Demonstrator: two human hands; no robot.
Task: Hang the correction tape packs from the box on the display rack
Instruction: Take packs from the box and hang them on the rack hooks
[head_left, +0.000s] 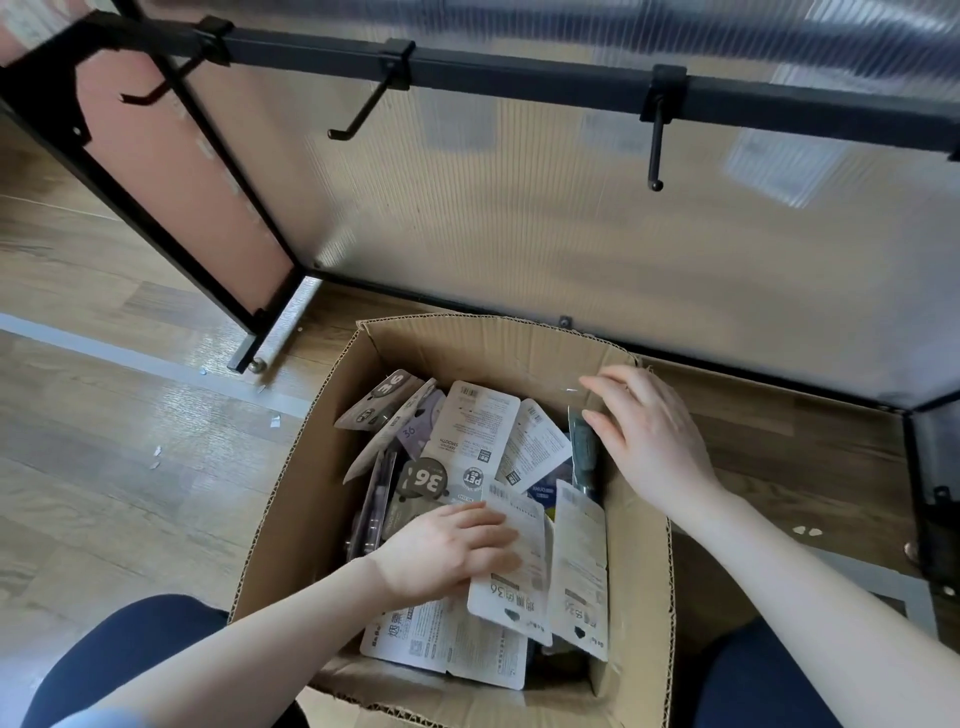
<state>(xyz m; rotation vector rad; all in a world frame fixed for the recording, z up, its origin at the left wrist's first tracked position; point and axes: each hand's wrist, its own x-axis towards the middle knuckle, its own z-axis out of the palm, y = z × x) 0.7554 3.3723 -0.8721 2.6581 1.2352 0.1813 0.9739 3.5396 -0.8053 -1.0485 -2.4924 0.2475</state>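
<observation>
We look steeply down from head height, close over the open cardboard box (332, 447), facing the display rack (519, 78) just beyond it.

You are in what looks like a shop or stockroom being set up. In front of you stands a black metal display rack (519, 78) with bare peg hooks (655, 150) clipped along its crossbar, backed by a translucent ribbed panel (519, 218). At its foot, on a wood-look floor (104, 467), sits an open cardboard box (467, 343) heaped with carded retail packs (483, 431) bearing barcodes.
</observation>
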